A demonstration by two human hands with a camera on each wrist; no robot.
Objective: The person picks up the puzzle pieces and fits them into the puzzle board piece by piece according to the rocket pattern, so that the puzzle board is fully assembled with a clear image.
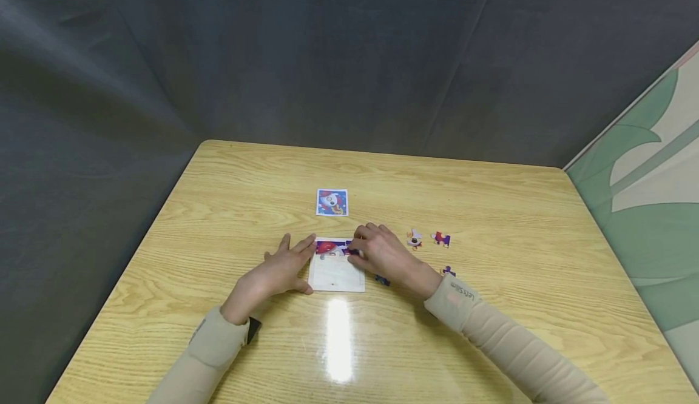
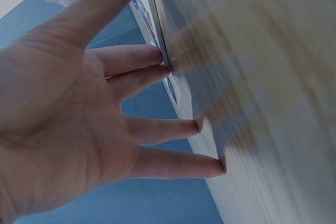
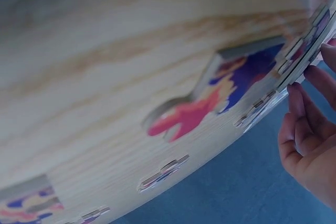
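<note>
A white square puzzle tray (image 1: 337, 273) lies on the table, with joined puzzle pieces (image 1: 326, 247) of a red and white picture along its top row. Spread fingers of my left hand (image 1: 281, 269) rest against the tray's left edge; in the left wrist view that hand (image 2: 79, 103) has straight fingers, with some fingertips on the table. My right hand (image 1: 384, 250) is bent over the tray's upper right corner, pinching a dark purple puzzle piece (image 1: 352, 250) there, partly hidden by the fingers. In the right wrist view, the right hand's fingertips (image 3: 295, 90) touch the tray's edge.
Several loose puzzle pieces lie right of the tray: a white one (image 1: 414, 239), a red and purple one (image 1: 441, 239), a purple one (image 1: 448, 270) by the right cuff and a dark one (image 1: 382, 280) under the right hand. A picture card (image 1: 332, 202) lies beyond the tray.
</note>
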